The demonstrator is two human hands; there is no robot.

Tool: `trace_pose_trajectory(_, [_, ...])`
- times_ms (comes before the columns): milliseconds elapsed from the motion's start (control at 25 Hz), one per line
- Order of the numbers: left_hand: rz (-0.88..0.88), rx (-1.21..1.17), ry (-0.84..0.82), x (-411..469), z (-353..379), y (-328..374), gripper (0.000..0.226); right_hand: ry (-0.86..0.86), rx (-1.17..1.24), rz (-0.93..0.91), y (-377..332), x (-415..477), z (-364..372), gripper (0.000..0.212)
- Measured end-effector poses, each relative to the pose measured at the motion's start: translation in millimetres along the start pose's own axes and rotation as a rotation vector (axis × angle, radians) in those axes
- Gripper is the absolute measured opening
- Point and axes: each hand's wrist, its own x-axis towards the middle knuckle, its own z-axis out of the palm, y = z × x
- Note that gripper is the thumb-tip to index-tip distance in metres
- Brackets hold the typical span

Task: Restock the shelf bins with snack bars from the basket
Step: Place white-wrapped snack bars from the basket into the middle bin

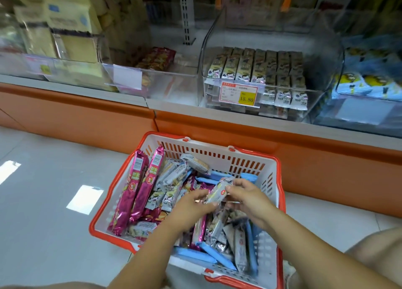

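A white basket with an orange rim [219, 153] sits on the floor, filled with several snack bars: long magenta packs [139, 186], silver-white bars, light blue ones. Over the basket my left hand [191, 208] and my right hand [248, 198] both hold one small silver-white snack bar [217, 193], fingers pinching it from either side. Above, on the shelf, a clear bin [256, 93] with a price tag reading 15.80 holds rows of matching silver-white bars.
A clear bin [152, 82] to the left holds a few red-brown packs. Another bin [367, 86] at the right holds blue and yellow packs. An orange shelf base [87, 112] runs behind the basket. Pale tiled floor lies to the left.
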Motion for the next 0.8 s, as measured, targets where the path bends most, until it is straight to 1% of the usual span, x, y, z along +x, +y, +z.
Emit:
trace_pose_trajectory(40, [-0.025, -0.076, -0.077, -4, -6, 1, 0.038, -0.030, 0.065, -0.007, -6, -4, -4, 0.036])
trace_pose_trajectory(80, [-0.026, -0.135, -0.112, -7, -9, 3, 0.029, -0.056, 0.125, -0.017, -12, -8, -8, 0.034])
trace_pose_trajectory(120, [-0.013, -0.166, -0.107, -10, -10, 5, 0.023, -0.078, 0.181, -0.026, -17, -13, -11, 0.032])
trace_pose_trajectory(240, [0.073, -0.113, -0.056, -18, -6, 18, 0.021, -0.096, 0.294, -0.052, -28, -24, -14, 0.031])
trace_pose_trajectory(320, [0.124, -0.103, -0.016, -23, -2, 28, 0.022, -0.113, 0.317, -0.085, -36, -33, -13, 0.030])
trace_pose_trajectory(400, [0.173, -0.102, 0.065, -30, 0, 43, 0.022, -0.165, 0.277, -0.125, -49, -44, -12, 0.030])
trace_pose_trajectory(480, [0.269, -0.007, 0.151, -35, -3, 70, 0.022, -0.204, 0.173, -0.198, -71, -54, -11, 0.037])
trace_pose_trajectory(560, [0.432, 0.112, 0.204, -39, -7, 106, 0.022, -0.130, 0.085, -0.296, -103, -62, -10, 0.045])
trace_pose_trajectory(640, [0.611, 0.206, 0.253, -41, -13, 147, 0.025, 0.015, 0.048, -0.426, -143, -68, -16, 0.047])
trace_pose_trajectory(800, [0.872, 0.516, 0.442, -36, -32, 203, 0.051, 0.295, -0.045, -0.686, -224, -76, -40, 0.046])
